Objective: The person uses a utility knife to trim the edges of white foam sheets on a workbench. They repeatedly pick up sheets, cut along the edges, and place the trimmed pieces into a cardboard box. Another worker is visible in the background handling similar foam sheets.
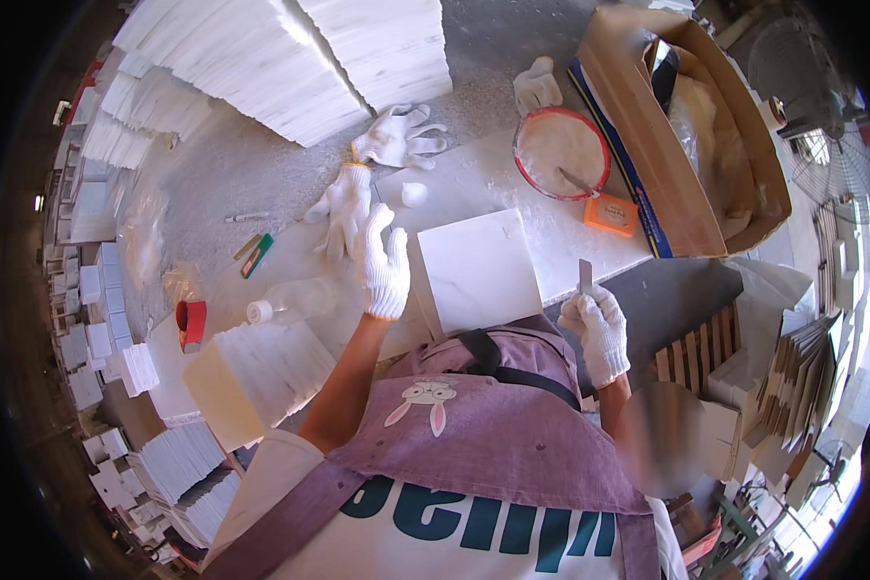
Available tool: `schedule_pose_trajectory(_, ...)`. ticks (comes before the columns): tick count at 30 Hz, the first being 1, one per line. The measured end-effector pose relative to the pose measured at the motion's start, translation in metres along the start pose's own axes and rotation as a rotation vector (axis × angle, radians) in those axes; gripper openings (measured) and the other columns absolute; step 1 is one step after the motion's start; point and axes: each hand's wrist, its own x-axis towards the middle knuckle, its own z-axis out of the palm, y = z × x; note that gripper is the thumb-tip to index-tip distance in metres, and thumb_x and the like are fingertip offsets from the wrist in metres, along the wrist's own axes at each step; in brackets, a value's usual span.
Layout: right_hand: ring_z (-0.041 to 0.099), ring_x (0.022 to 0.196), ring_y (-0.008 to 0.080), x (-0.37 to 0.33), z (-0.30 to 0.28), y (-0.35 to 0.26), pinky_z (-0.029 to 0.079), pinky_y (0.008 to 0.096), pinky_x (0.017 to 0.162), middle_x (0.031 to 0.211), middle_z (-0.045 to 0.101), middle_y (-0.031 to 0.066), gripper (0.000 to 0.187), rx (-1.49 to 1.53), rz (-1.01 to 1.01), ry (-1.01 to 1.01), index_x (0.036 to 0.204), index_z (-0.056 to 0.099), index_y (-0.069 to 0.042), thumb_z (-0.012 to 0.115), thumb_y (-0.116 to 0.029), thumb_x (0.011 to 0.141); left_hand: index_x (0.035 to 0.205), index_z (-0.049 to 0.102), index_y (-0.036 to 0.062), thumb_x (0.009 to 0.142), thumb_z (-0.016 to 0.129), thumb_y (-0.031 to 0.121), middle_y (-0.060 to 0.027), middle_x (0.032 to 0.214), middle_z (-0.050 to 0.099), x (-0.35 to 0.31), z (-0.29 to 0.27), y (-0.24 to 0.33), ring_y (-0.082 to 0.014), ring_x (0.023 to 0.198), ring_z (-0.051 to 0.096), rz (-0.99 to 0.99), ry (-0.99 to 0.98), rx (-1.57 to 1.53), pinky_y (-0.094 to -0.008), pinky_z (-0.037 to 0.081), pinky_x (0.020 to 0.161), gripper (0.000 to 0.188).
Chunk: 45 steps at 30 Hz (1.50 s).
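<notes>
1. My right hand [599, 329], in a white knitted glove, is closed on a small flat grey strip [586, 275], which sticks up past the fingertips, beyond the tabletop's near edge.
2. My left hand [384, 266], gloved the same way, is raised with nothing in its grasp, fingers loosely bent and spread apart.
3. The square white tile [481, 271] sits between my two hands at the near edge of the tabletop [474, 182], right in front of the purple apron [512, 445].
4. Close past my left hand I see a spare glove [340, 208], with another glove [396, 140] beyond it; I cannot tell whether the hand touches the nearer one. A small white lump [414, 194] lies just beyond the tile.
5. On the far right, a red-rimmed bowl [517, 159] of white material has a blade-like tool resting in it. An orange box [610, 215] and a long cardboard box [638, 130] crowd that side.
6. To my left, a clear bottle [295, 298] lies on its side behind a white block [261, 372]; a green object [257, 255] lies farther out.
7. Tall stacks of white slabs [290, 58] block the far left.
</notes>
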Motion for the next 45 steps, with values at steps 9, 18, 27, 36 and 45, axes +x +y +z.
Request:
schedule_pose_trajectory(9,0.052,0.069,0.0064,0.002,0.000,-0.006,0.044,0.0208,0.062,0.082,0.058,-0.0008,0.024,-0.110,0.068,-0.027,0.111,0.065,0.000,0.061,-0.019,0.097,0.131,0.055,0.0073,0.074,0.082,0.033,-0.0145,0.135,0.055,0.006,0.035,0.077,-0.0349,0.126,0.052,0.440,-0.482,0.143,-0.0461,0.043,0.103,0.068)
schedule_pose_trajectory(18,0.052,0.064,0.0063,-0.001,-0.010,0.005,0.043,0.0200,0.057,0.079,0.061,0.0006,0.024,0.044,0.054,0.008,0.111,0.066,0.000,0.063,-0.018,0.096,0.145,0.040,0.0083,0.073,0.078,0.049,-0.0182,0.146,0.044,0.040,0.081,0.074,-0.0368,0.134,0.044,0.492,-0.792,0.316,-0.0504,0.039,0.107,0.091)
schedule_pose_trajectory(27,0.051,0.074,0.0063,-0.015,-0.002,0.006,0.047,0.0202,0.066,0.086,0.056,-0.0011,0.024,0.117,0.141,-0.041,0.107,0.061,-0.003,0.058,-0.026,0.101,0.134,0.055,0.0118,0.085,0.073,0.035,-0.0166,0.140,0.051,0.021,0.063,0.073,-0.0375,0.128,0.049,0.442,-0.657,0.107,-0.0486,0.041,0.105,0.057)
schedule_pose_trajectory(36,0.065,0.088,0.0152,-0.015,0.018,0.009,0.054,0.0270,0.081,0.101,0.067,0.0097,0.029,-0.191,0.233,-0.102,0.117,0.061,0.001,0.059,-0.020,0.098,0.123,0.061,0.0097,0.080,0.074,0.025,-0.0122,0.122,0.062,0.005,0.029,0.048,-0.0351,0.118,0.054,0.351,-0.431,0.261,-0.0483,0.042,0.102,0.047)
schedule_pose_trajectory(45,0.065,0.085,0.0148,-0.019,0.036,0.009,0.055,0.0273,0.079,0.098,0.067,0.0075,0.030,0.032,0.230,0.064,0.119,0.063,0.002,0.060,-0.019,0.098,0.121,0.060,0.0106,0.078,0.075,0.021,-0.0133,0.111,0.061,0.004,0.032,0.061,-0.0360,0.106,0.057,0.381,-0.382,0.302,-0.0493,0.045,0.094,0.046)
